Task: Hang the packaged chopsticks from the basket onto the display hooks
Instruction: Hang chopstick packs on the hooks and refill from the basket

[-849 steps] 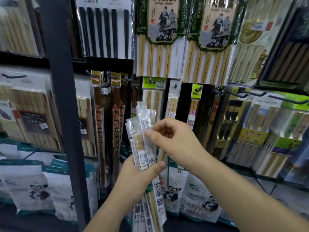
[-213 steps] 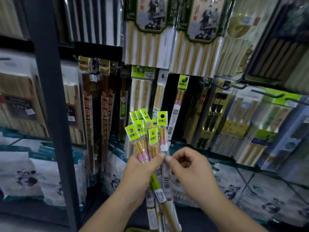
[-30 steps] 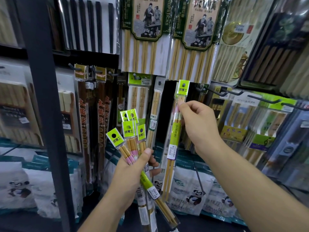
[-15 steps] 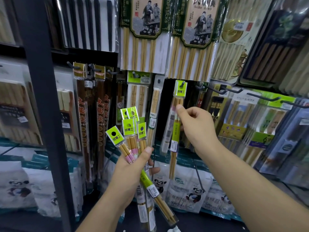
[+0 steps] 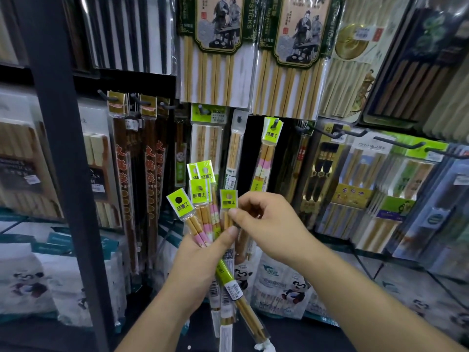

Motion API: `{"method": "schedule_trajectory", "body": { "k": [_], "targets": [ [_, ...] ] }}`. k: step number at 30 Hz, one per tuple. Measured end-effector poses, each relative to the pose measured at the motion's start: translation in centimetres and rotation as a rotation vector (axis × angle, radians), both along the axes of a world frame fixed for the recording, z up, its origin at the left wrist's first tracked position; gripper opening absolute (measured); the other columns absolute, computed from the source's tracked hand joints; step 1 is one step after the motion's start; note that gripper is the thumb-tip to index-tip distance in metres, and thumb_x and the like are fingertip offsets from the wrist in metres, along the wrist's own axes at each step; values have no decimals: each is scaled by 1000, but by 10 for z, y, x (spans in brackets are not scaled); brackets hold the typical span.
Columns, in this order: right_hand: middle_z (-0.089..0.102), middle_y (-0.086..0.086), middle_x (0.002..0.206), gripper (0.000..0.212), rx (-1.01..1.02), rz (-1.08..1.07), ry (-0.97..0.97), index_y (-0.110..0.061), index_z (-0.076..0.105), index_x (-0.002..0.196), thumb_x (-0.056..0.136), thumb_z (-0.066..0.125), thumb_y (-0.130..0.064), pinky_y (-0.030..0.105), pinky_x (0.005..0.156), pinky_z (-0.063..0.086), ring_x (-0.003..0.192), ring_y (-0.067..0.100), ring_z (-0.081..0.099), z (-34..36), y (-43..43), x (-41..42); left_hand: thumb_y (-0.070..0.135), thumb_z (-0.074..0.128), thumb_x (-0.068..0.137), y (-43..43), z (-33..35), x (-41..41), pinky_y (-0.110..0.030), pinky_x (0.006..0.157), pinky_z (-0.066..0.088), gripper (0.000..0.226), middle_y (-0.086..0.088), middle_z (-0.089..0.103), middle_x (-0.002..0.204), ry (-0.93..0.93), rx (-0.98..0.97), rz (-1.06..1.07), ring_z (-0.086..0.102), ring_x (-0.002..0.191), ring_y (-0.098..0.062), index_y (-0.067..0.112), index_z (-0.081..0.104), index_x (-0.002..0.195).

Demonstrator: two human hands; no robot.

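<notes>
My left hand (image 5: pixel 203 260) grips a fanned bundle of several chopstick packets (image 5: pixel 200 201) with lime-green header cards, held upright in front of the display. My right hand (image 5: pixel 269 224) pinches the rightmost packet (image 5: pixel 228 199) of that fan just below its green card. A matching green-carded packet (image 5: pixel 271 148) hangs on a display hook (image 5: pixel 273 123) above and right of the bundle. The basket is out of view.
A dark vertical shelf post (image 5: pixel 61 158) stands at the left. Hooks with dark red chopstick packs (image 5: pixel 149 168) and pale bamboo packs (image 5: pixel 206 138) flank the hanging packet. Large ten-pair packs (image 5: pixel 215 59) hang above. Bare hook tips (image 5: pixel 337 134) jut out at the right. Panda-printed bags (image 5: pixel 284 288) sit below.
My right hand has let go of the packet hung on the hook and dropped down-left to the bundle, pinching its rightmost packet. My left hand has held the bundle nearly still.
</notes>
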State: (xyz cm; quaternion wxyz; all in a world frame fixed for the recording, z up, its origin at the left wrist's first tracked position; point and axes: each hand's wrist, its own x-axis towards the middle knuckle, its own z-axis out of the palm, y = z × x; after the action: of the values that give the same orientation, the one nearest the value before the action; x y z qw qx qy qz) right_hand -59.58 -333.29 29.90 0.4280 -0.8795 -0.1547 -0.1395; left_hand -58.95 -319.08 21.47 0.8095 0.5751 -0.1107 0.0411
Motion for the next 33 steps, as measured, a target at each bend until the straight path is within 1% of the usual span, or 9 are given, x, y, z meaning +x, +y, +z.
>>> {"method": "schedule_trajectory", "body": {
  "k": [3,6,8,10,13,18,23,29,33],
  "targets": [
    [60,-9,63,23,126,-81,-89,-21,67,77,100,63,-22,11,57,43,58,-2,52,18,-4,4,57,87,66,1,-1,2,-35,82,57,39,0,81,95,70,-42,71,77,92,-13,29,79,92],
    [70,-2,70,24,315,-191,-223,-17,72,81,102,60,-19,17,56,47,59,2,60,48,-11,11,31,75,84,3,-2,5,-36,68,64,36,-15,78,91,113,-172,42,78,91,-25,1,70,103],
    [71,12,77,27,361,-243,-269,-11,72,82,103,57,-21,30,60,52,65,19,64,64,-14,18,16,69,94,3,-3,6,-42,69,64,19,-20,75,91,122,-215,18,77,93,-33,-1,67,102],
    [68,22,79,32,352,-277,-283,-2,69,83,103,54,-22,32,59,48,61,23,58,73,-15,25,12,67,95,2,-3,7,-44,69,64,11,-20,75,90,122,-226,10,76,94,-35,1,66,100],
    [57,14,66,34,334,-341,-272,3,66,82,102,53,-22,25,54,42,55,13,45,77,-13,33,11,67,95,2,-2,6,-44,70,64,8,-19,75,88,123,-229,8,76,94,-36,4,66,99],
    [52,4,63,32,406,-362,-265,5,65,82,100,54,-19,24,52,45,58,15,49,75,-12,39,11,69,95,4,-4,7,-47,70,64,10,-15,70,78,113,-213,33,73,78,-29,13,74,87],
    [39,-9,47,33,409,-386,-278,7,58,73,98,55,-15,13,43,35,44,6,33,72,-14,39,14,72,93,5,-6,8,-42,67,63,9,-9,63,68,76,-183,22,65,65,-21,18,74,86],
    [63,7,64,39,241,-420,-278,-8,68,75,103,56,-32,24,56,45,55,10,50,59,-19,35,12,65,99,3,-6,7,-38,59,60,5,-8,58,64,63,-173,3,57,52,-18,11,68,102],
    [59,-7,64,31,176,-455,-315,-21,63,77,101,58,-40,19,56,38,59,3,51,44,-26,26,19,63,100,1,-3,3,-35,53,55,17,-9,57,67,86,-184,-41,53,51,-19,5,55,94]
  ]
}}
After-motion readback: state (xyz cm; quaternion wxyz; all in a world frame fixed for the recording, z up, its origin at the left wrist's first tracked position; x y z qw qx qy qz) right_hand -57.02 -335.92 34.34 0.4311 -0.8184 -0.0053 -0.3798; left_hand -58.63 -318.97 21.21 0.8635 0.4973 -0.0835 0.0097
